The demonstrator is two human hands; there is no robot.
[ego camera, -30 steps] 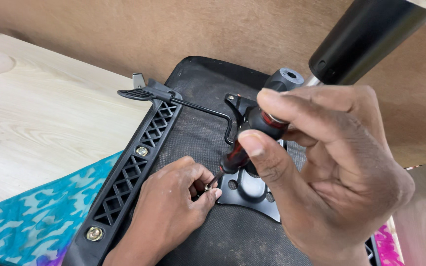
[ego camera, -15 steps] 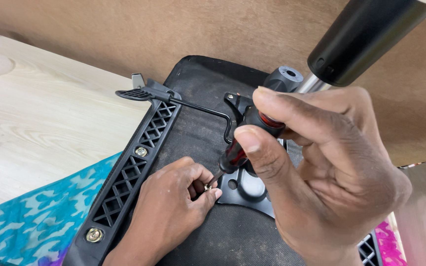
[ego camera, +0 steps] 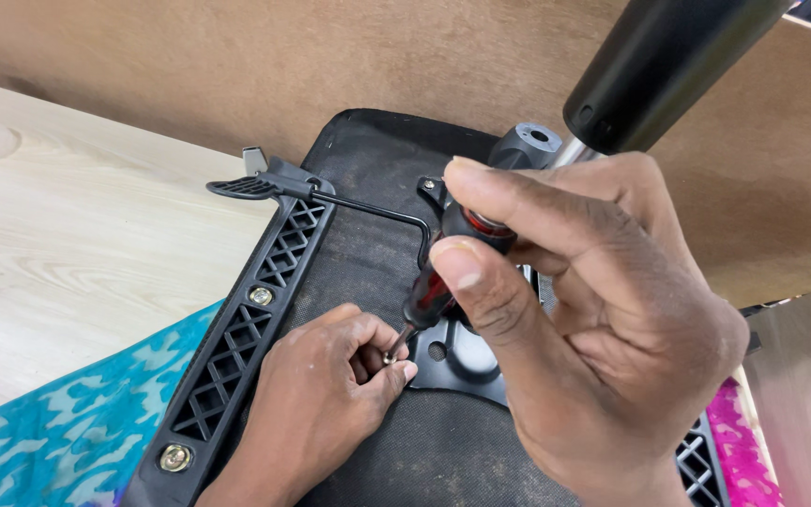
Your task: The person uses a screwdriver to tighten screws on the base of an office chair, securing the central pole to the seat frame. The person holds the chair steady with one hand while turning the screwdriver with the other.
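An upturned black chair seat (ego camera: pixel 359 216) lies in front of me, its metal mounting plate (ego camera: pixel 462 361) near the middle. My right hand (ego camera: pixel 593 329) grips the red-and-black handle of a screwdriver (ego camera: pixel 434 286), whose shaft slants down to the left. My left hand (ego camera: pixel 321 404) rests on the seat and pinches a small screw (ego camera: pixel 390 358) at the screwdriver's tip, beside the plate's edge. A thin black lever (ego camera: pixel 330 197) runs from the plate to a flat paddle at the seat's left side.
A black gas cylinder (ego camera: pixel 659 66) rises from the seat at the upper right. A black lattice rail (ego camera: pixel 246 347) with brass bolts runs along the seat's left edge. Pale wood floor (ego camera: pixel 68 244) lies left, a blue patterned cloth (ego camera: pixel 58 441) at the lower left, a brown board (ego camera: pixel 330 56) behind.
The screwdriver handle has turned a little in my right hand's fingers. My left hand stays pinched at the tip.
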